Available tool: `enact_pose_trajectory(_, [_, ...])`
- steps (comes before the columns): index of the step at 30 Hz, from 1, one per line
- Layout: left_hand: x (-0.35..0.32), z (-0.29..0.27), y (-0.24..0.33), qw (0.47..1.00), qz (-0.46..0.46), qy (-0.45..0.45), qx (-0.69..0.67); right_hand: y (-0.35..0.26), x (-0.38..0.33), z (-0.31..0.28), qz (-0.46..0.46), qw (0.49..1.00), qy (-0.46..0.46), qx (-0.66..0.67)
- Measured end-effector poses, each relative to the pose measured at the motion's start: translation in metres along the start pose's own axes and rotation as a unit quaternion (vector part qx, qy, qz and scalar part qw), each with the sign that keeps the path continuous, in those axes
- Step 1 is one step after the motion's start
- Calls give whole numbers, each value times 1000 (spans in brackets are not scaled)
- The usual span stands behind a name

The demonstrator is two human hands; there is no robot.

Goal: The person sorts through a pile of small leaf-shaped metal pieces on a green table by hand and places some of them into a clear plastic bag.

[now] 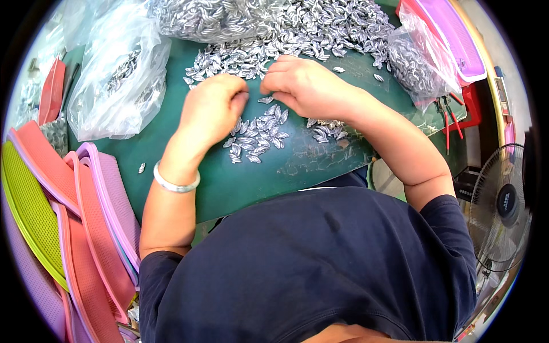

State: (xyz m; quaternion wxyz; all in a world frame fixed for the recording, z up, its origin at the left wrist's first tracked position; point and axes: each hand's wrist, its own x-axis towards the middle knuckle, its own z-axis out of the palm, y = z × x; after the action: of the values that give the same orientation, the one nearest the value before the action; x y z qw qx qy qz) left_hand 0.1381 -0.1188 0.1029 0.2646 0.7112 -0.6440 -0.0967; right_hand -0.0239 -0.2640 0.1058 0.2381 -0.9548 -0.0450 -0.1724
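Observation:
My left hand (213, 106), with a pale bangle (176, 184) at its wrist, is held over the green table (211, 191), its fingers curled in and thumb pressed against them. Whatever it pinches is hidden. Close by on the right, my right hand (306, 86) is also closed, fingers bent toward the thumb; its grip is hidden too. A small silver-grey leaf-shaped piece (266, 100) shows at the right thumb. Below the hands lies a small group of such pieces (257, 134), and another cluster (327, 131) sits under my right forearm. Beyond them spreads a large heap (320, 31).
Clear plastic bags (123, 80) with pieces stand at the far left; another filled bag (420, 63) is at the right. Coloured plastic baskets (94, 228) are stacked at the left. Red-handled pliers (449, 117) hang near the right edge, above a fan (503, 200).

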Motion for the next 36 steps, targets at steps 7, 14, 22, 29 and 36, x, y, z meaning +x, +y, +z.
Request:
enact_pose_trajectory(7, [-5, 1, -12, 998, -38, 48, -21, 6, 8, 18, 8, 1000, -28, -5])
enact_pose_trajectory(14, [-5, 2, -11, 999, -40, 22, 16, 11, -6, -12, 58, 989, -119, -62])
enact_pose_trajectory(22, [1, 12, -1, 1000, -14, 23, 15, 15, -9, -26, 56, 991, -106, -57])
enact_pose_trajectory(29, [2, 16, 5, 999, 4, 22, 28, 7, 14, 15, 83, 992, -10, -92])
enact_pose_trajectory(36, [0, 14, 2, 999, -7, 24, 24, 11, 7, 5, 92, 993, -58, -48])
